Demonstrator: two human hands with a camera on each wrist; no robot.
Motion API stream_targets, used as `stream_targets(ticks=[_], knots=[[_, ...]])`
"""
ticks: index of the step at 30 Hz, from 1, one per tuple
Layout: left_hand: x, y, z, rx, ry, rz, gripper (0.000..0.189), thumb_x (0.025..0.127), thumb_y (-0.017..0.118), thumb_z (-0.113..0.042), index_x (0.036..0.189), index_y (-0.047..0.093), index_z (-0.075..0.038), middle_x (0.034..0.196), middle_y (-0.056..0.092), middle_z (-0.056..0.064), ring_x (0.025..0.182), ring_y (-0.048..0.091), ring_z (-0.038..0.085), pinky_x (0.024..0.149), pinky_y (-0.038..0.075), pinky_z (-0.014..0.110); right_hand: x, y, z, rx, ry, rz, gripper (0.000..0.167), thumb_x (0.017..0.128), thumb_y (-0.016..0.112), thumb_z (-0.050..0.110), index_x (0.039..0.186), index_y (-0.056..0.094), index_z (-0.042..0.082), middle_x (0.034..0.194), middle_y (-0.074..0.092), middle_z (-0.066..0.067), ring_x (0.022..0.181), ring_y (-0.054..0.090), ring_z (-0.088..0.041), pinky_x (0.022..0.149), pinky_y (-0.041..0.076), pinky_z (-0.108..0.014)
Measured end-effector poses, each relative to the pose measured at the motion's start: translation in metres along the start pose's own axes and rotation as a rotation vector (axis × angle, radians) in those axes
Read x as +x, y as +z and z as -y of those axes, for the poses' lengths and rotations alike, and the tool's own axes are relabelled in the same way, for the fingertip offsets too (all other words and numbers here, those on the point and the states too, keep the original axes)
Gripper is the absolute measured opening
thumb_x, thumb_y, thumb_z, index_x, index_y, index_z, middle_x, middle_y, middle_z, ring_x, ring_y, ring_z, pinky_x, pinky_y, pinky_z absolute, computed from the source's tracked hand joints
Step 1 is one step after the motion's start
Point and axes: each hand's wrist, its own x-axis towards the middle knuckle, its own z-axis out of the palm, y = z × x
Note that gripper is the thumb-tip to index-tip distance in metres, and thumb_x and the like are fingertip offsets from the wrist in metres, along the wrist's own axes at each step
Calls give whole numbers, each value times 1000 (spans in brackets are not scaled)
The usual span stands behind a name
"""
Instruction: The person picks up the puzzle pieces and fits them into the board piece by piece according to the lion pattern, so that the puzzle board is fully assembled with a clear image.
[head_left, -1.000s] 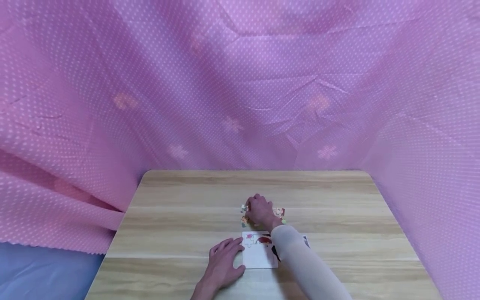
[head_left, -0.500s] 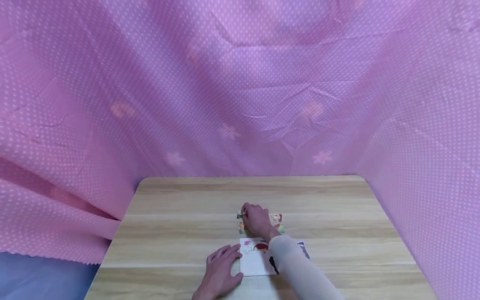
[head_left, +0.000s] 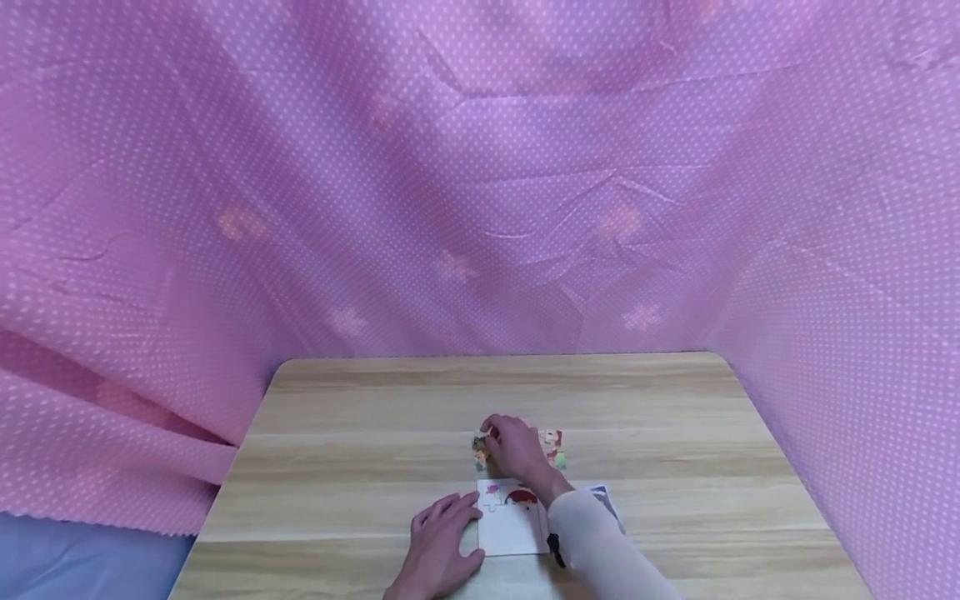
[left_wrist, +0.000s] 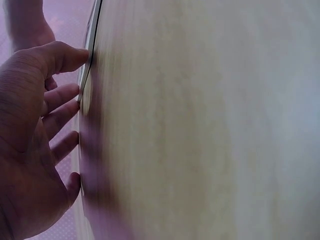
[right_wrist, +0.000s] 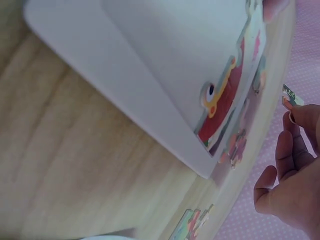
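Observation:
A white puzzle board (head_left: pixel 510 535) lies on the table, with joined picture pieces along its far edge, one showing a red shape (right_wrist: pixel 227 100). My left hand (head_left: pixel 442 537) rests at the board's left side, thumb and fingers spread and touching its edge. Beyond the board, my right hand (head_left: pixel 517 448) pinches a small jigsaw piece (right_wrist: pixel 290 97) between thumb and forefinger, the other fingers loosely bent. Close to those fingertips in the head view lies a loose orange and green piece (head_left: pixel 481 458). More loose pieces (head_left: pixel 552 439) lie to the right of the hand, which covers part of the group.
A dark-patterned card (head_left: pixel 606 502) lies right of the board, partly hidden by the pale sleeve (head_left: pixel 600 533). The wooden table (head_left: pixel 360 450) has rounded far corners. Pink dotted cloth (head_left: pixel 480 208) hangs behind it and along both sides.
The head view has tilted up a little, so the table sits lower. The right hand's fingertips have drawn slightly nearer the board. The left hand stays at the board's edge.

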Motion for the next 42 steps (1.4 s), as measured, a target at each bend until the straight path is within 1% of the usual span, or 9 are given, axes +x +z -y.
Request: stream_targets(ticks=[3, 8, 11, 13, 18, 23, 26, 36, 42], knots=[[-3, 1, 0, -9, -6, 7, 41, 74, 70, -40, 112, 65, -27, 143, 52, -11, 129, 46, 23, 95, 34, 54, -9, -2, 0, 11, -9, -3, 15, 92, 61, 22, 106, 67, 25, 89, 65, 10, 88, 57, -13, 84, 43, -47], [-7, 1, -2, -23, -29, 34, 42, 74, 70, -41, 113, 65, -27, 144, 52, -10, 130, 45, 23, 96, 33, 55, -24, -6, 0, -15, -18, -17, 16, 91, 62, 22, 106, 68, 26, 91, 67, 10, 86, 57, -11, 82, 44, -41], [-7, 1, -3, -17, -38, 27, 42, 74, 70, -41, 114, 65, -27, 143, 51, -11, 130, 45, 23, 96, 33, 55, -29, -9, -2, -18, -20, -29, 16, 90, 63, 21, 106, 68, 25, 90, 66, 10, 83, 57, -10, 80, 45, -37], [-6, 0, -4, -15, -38, 18, 42, 74, 70, -41, 114, 65, -28, 143, 51, -12, 130, 45, 22, 97, 33, 54, -32, -10, -4, -13, -19, -29, 17, 90, 64, 20, 106, 68, 24, 88, 66, 11, 82, 56, -9, 80, 45, -37], [-6, 1, -4, -20, -31, 16, 43, 74, 71, -41, 115, 65, -28, 144, 50, -12, 132, 44, 23, 98, 32, 54, -38, -15, -8, 31, 2, -8, 19, 89, 64, 20, 108, 68, 22, 85, 65, 13, 81, 56, -7, 78, 46, -36], [-4, 0, -3, -25, -27, 22, 43, 75, 70, -40, 116, 64, -27, 146, 50, -10, 133, 43, 24, 100, 32, 56, -43, -19, -11, 67, 13, 19, 19, 90, 63, 19, 108, 67, 21, 89, 66, 10, 77, 56, -5, 68, 49, -24], [-4, -1, -3, -42, -32, 22, 44, 75, 71, -39, 116, 64, -26, 146, 50, -9, 133, 43, 24, 101, 31, 56, -47, -21, -12, 89, 9, 42, 19, 90, 62, 17, 108, 67, 20, 91, 66, 8, 76, 56, -5, 66, 48, -21], [-4, 0, -3, -46, -51, 47, 47, 75, 70, -42, 119, 63, -28, 148, 47, -10, 136, 41, 23, 104, 29, 57, -58, -20, -17, 143, 42, 91, 18, 90, 61, 16, 107, 66, 21, 88, 64, 9, 71, 54, -5, 61, 47, -20], [-4, 0, -4, -42, -45, 44, 46, 75, 69, -42, 118, 63, -28, 147, 48, -11, 135, 41, 22, 104, 30, 56, -64, -18, -19, 178, 24, 97, 17, 89, 62, 14, 105, 66, 19, 86, 64, 7, 69, 55, -4, 60, 47, -19]])
